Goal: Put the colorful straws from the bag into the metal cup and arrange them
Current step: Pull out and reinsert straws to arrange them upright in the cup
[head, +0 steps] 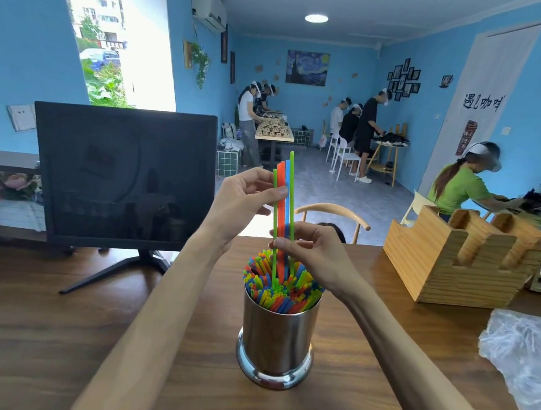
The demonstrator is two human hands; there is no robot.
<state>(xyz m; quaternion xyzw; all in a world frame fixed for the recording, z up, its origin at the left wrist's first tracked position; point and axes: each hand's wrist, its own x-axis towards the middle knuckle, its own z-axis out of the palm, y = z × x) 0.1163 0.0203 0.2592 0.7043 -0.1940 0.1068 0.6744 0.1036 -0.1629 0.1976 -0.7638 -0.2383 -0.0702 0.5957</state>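
A shiny metal cup (276,336) stands on the wooden table, packed with many colorful straws (280,285). Several raised straws (284,193), green, orange and blue, stick up above the rest with their lower ends in the cup. My left hand (243,202) pinches them near the top between thumb and fingers. My right hand (311,251) pinches the same straws lower down, just above the cup's mouth. A crumpled clear plastic bag (524,357) lies at the right edge of the table.
A dark monitor (123,175) on a stand sits at the back left of the wooden table (55,333). A wooden organizer box (464,257) stands at the back right. A wooden chair (334,210) is behind the table. Several people work at tables farther back.
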